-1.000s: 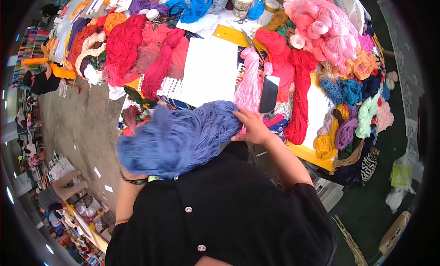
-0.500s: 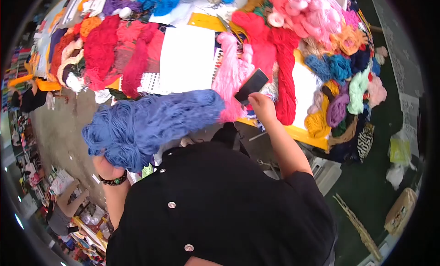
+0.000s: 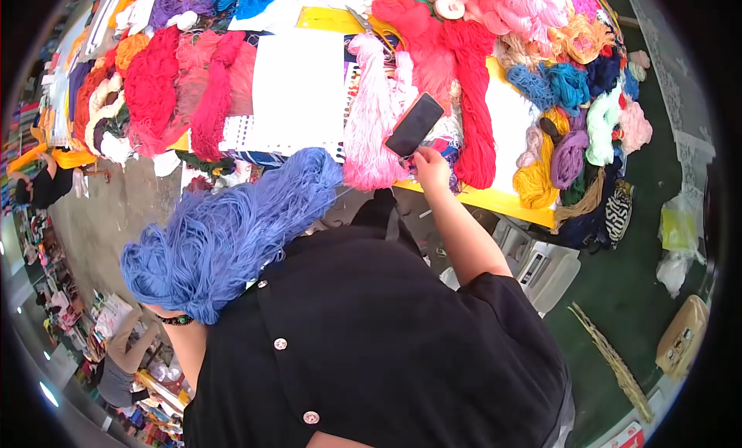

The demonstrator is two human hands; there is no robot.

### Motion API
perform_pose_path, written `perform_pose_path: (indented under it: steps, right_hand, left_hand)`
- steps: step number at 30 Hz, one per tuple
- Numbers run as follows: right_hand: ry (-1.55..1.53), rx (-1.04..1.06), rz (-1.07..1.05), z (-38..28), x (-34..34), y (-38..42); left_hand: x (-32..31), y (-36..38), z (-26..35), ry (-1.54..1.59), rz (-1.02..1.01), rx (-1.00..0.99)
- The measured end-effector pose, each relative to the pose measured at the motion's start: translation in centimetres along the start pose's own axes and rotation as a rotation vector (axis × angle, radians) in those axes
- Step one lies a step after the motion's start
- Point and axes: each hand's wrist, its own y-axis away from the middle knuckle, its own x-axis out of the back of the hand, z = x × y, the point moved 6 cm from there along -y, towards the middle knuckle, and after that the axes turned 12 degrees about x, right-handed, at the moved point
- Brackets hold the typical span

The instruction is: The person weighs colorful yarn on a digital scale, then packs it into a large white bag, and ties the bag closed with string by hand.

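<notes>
A big hank of blue yarn (image 3: pixel 232 228) hangs in front of my body, left of centre, its far end close to the table edge. My left hand (image 3: pixel 158 310) holds it from below at the near end; the yarn covers nearly all the fingers. On that wrist is a dark beaded bracelet (image 3: pixel 176 320). At the table's front edge, my right hand (image 3: pixel 433 169) has its fingers curled together beside the lower corner of a black phone (image 3: pixel 416 125). What these fingers pinch, if anything, is too small to tell. A pink hank (image 3: pixel 369 116) lies just left of the phone.
Red hanks (image 3: pixel 470 100) lie right of the phone, and a white sheet (image 3: pixel 298 93) left of the pink hank. Scissors (image 3: pixel 371 29) rest farther back. Multicoloured yarn (image 3: pixel 572 158) hangs over the right edge. Grey plastic bins (image 3: pixel 545 274) stand below the table.
The blue hank has swung lower and to the left with my left hand. My right hand has drawn slightly towards me relative to the phone, which stays in place. The view has shifted.
</notes>
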Motion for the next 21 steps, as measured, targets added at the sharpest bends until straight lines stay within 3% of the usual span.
perform_pose_path:
  steps: [2, 5, 6, 8, 10, 11, 14, 17, 18, 21]
  right_hand:
    - [0.247, 0.190, 0.122, -3.6, 1.0, -0.1]
    - [0.130, 0.016, 0.247, -1.1, -0.1, -2.6]
    - [-0.158, -0.212, 0.267, 1.4, -1.0, -3.7]
    - [-0.305, -0.310, 0.321, 3.1, -1.5, -5.3]
    - [-0.508, -0.350, 0.211, 0.7, -1.2, -4.9]
    - [-0.609, -0.365, 0.132, 0.3, -1.2, -5.0]
    - [-0.687, -0.343, 0.141, -3.3, 1.2, -3.8]
    - [-0.715, -0.283, 0.239, -8.1, 4.5, -2.2]
    - [-0.817, -0.248, 0.242, -8.4, 5.1, -2.2]
    - [-1.124, -0.229, 0.324, -9.3, 6.3, -2.6]
  left_hand:
    - [0.5, 0.2, -0.1, 0.020, 0.136, -0.009]
    - [0.1, 0.0, -0.5, 0.057, 0.332, 0.008]
    - [0.2, 0.1, -0.6, 0.075, 0.444, 0.012]
    - [0.0, 0.8, -0.8, 0.156, 0.822, -0.010]
    - [-1.5, 0.4, -1.3, 0.223, 0.961, -0.039]
    - [1.4, 0.6, -0.9, 0.058, -0.016, 0.029]
    - [-0.4, 0.5, -0.3, 0.003, -0.062, 0.016]
    - [1.2, 3.0, 2.0, 0.017, 0.114, -0.085]
    - [3.7, 4.7, 3.1, 0.048, 0.436, -0.158]
    - [5.0, 7.2, 5.5, -0.050, 0.476, -0.277]
